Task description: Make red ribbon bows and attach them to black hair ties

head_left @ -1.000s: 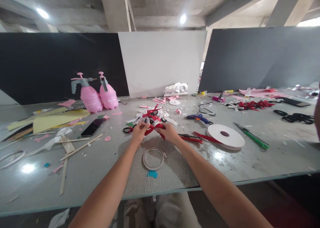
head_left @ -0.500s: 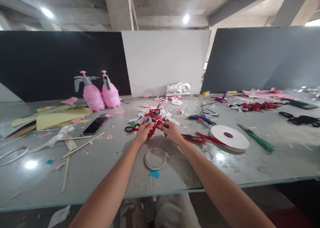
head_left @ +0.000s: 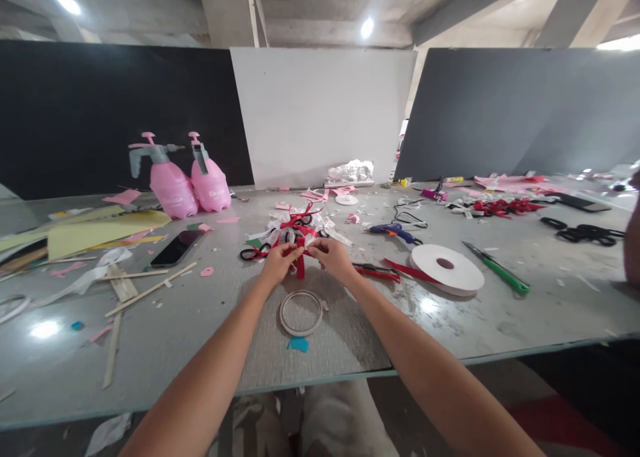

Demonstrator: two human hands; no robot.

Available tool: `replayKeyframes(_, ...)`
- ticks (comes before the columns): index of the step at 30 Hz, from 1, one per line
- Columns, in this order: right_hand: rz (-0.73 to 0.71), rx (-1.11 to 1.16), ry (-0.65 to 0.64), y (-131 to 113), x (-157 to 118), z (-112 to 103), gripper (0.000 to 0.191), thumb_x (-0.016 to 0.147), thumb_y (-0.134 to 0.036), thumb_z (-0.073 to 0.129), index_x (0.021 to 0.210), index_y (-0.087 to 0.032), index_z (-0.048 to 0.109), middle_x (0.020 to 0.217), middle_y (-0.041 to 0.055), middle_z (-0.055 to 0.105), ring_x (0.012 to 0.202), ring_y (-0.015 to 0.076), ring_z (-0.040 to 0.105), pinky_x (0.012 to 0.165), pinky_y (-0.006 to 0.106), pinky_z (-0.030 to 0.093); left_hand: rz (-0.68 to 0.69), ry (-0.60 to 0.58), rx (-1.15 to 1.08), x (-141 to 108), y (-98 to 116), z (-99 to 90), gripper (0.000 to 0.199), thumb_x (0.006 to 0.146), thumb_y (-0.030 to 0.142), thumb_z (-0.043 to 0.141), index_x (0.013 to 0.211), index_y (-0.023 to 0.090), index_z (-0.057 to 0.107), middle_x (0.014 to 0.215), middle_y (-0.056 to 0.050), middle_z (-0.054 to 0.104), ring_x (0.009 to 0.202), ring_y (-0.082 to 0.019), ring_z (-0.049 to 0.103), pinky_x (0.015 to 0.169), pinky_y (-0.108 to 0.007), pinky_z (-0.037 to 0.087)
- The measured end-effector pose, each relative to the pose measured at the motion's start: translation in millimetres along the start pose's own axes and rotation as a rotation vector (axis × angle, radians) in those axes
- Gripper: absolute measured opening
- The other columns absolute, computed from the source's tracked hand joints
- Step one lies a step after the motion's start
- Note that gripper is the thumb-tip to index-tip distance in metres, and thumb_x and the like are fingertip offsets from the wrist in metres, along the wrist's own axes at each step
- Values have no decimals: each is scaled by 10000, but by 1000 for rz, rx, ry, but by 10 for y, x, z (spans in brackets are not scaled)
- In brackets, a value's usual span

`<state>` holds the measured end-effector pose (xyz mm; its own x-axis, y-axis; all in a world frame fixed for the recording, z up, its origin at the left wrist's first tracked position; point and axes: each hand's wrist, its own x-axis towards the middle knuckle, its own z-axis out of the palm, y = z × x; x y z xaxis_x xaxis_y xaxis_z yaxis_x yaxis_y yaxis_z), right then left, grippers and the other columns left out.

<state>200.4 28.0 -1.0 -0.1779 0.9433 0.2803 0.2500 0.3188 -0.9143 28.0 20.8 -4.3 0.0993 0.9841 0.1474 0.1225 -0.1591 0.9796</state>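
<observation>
Between my two hands is a piece of red ribbon [head_left: 301, 265], with one end hanging down. My left hand [head_left: 281, 262] pinches it from the left. From the right, the fingertips of my right hand [head_left: 331, 257] are closed on it too. Just behind them lies a heap of red and white ribbon pieces [head_left: 303, 222], with black scissor handles [head_left: 249, 253] poking out at its left. A ring of tape [head_left: 301, 313] lies on the table nearer to me. Beside my right wrist rests a red-and-black cutter [head_left: 376, 272].
To the right are a large white ribbon roll [head_left: 423, 263], a green-handled knife [head_left: 500, 270], a blue glue gun [head_left: 395, 232] and black scissors [head_left: 585, 233]. Pink spray bottles [head_left: 173, 189], a phone [head_left: 176, 248] and wooden sticks [head_left: 150, 290] are left. Another person's arm [head_left: 633, 243] shows far right.
The red ribbon between my fingers now hangs straight down in a strip, where it was bunched before. The view has shifted slightly right, and another person's arm has come in at the right edge.
</observation>
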Motion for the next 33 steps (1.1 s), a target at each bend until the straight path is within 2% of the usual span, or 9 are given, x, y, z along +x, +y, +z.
replayKeyframes(3, -65, -26, 21, -19, -2, 12, 264, 754, -407, 623, 864, -175, 685, 599, -24, 563, 533, 102, 464, 529, 224, 357, -8, -13, -74, 1, 5, 7, 363, 708, 507, 694, 781, 156, 641, 616, 25, 553, 483, -84, 486, 469, -203, 394)
replayKeyframes(6, -103, 24, -47, -52, -12, 24, 313, 758, -408, 621, 960, -178, 685, 660, -14, 601, 590, 112, 505, 584, 228, 381, -24, -114, -78, -26, 31, 28, 373, 742, 518, 660, 742, 146, 631, 630, 3, 592, 475, -87, 501, 465, -209, 381)
replayKeyframes(8, -90, 72, -80, -62, -16, 34, 306, 753, -427, 622, 910, -170, 675, 659, -12, 602, 596, 115, 511, 588, 230, 382, -28, -177, -49, -47, 49, 39, 393, 752, 538, 646, 739, 146, 615, 636, 3, 594, 448, -91, 505, 451, -221, 374)
replayKeyframes(11, -94, 111, -30, -50, -13, 45, 267, 746, -433, 628, 741, -166, 633, 621, -20, 573, 578, 109, 482, 569, 228, 361, 8, -206, -13, -56, 60, 31, 384, 749, 531, 658, 786, 153, 596, 636, 26, 569, 441, -92, 510, 457, -227, 382)
replayKeyframes(14, -114, 146, 39, -32, -7, 49, 269, 759, -427, 613, 680, -171, 599, 573, -36, 518, 542, 99, 431, 531, 224, 322, 52, -181, -30, -47, 64, -3, 364, 741, 488, 687, 873, 166, 578, 648, 42, 563, 486, -90, 513, 498, -224, 404)
replayKeyframes(18, -112, 173, 48, -23, -8, 51, 263, 771, -425, 601, 699, -172, 589, 550, -44, 480, 504, 91, 391, 491, 222, 279, 48, -167, -31, -45, 89, -36, 445, 698, 460, 737, 996, 161, 595, 673, 34, 581, 529, -91, 514, 538, -228, 414)
replayKeyframes(22, -81, 226, 40, -44, -16, 51, 315, 774, -476, 592, 697, -172, 568, 537, -48, 458, 474, 82, 359, 468, 221, 252, 19, -123, -6, -46, 135, -47, 429, 688, 513, 722, 866, 134, 628, 613, 26, 550, 508, -81, 476, 515, -220, 369)
replayKeyframes(28, -62, 224, 89, -87, -26, 49, 382, 786, -540, 554, 685, -171, 558, 521, -51, 438, 465, 82, 352, 464, 223, 250, 43, -87, -6, -13, 138, -85, 407, 685, 509, 723, 829, 144, 617, 590, 25, 546, 519, -92, 491, 517, -220, 371)
replayKeyframes(33, -29, 122, -25, -12, -25, 57, 386, 779, -556, 573, 697, -180, 550, 539, -46, 476, 459, 82, 385, 461, 216, 274, 49, -36, -24, -12, 93, -74, 384, 659, 481, 749, 772, 154, 584, 602, 34, 538, 516, -82, 476, 511, -211, 356)
